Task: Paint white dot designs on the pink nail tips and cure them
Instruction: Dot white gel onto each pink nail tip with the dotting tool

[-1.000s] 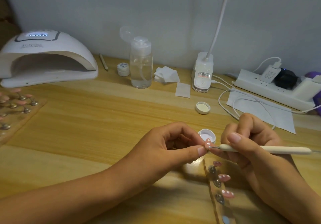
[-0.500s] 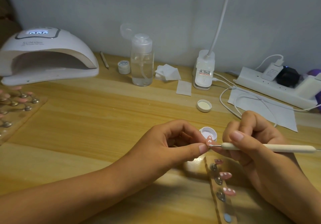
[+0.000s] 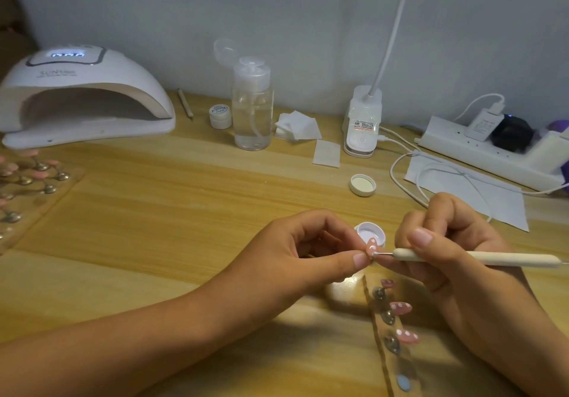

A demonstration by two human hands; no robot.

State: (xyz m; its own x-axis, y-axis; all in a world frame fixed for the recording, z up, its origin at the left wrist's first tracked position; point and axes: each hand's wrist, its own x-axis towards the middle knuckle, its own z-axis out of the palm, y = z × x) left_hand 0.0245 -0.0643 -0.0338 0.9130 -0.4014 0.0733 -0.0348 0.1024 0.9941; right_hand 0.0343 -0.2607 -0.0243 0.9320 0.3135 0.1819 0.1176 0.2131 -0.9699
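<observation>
My left hand [image 3: 311, 249] pinches a small pink nail tip [image 3: 371, 246] between thumb and forefinger; white dots show on it. My right hand [image 3: 446, 249] grips a cream dotting tool [image 3: 480, 257], and its metal point touches the tip's lower edge. Just behind the tip sits an open white gel pot [image 3: 369, 233]. Below my hands, a clear holder strip [image 3: 388, 329] carries pink tips with white dots [image 3: 400, 308] on metal studs. A white curing lamp [image 3: 83, 98] with a lit display stands at the far left.
Another holder with pink tips [image 3: 30, 178] lies at the left edge. At the back are a clear pump bottle [image 3: 252, 104], a small jar [image 3: 220, 116], wipes [image 3: 298, 125], a pot lid [image 3: 363, 185], a desk lamp base [image 3: 362, 122], a power strip [image 3: 492, 150] and cables over paper.
The view has shifted slightly. The tool's point has crept a little lower on the held tip; both hands stay in almost the same place.
</observation>
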